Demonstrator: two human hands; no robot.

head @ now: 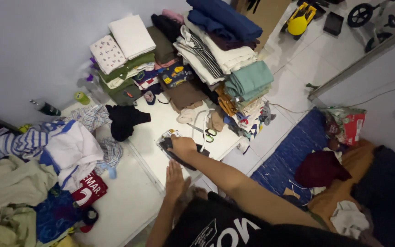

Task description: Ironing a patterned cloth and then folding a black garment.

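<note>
My right hand [184,146] is closed on the handle of a dark clothes iron [175,154] resting on a small patterned cloth [166,137] on the white floor. Just in front of me, my left hand [174,180] lies flat on the floor with fingers together, near the iron's rear. Scissors with green handles [208,133] lie just right of the iron, near a white cord [200,120].
Tall stacks of folded clothes [197,59] stand at the back against the wall. A loose heap of unfolded laundry [37,174] fills the left. A black garment [124,120] lies behind the iron. A blue mat [289,155] and bedding lie to the right.
</note>
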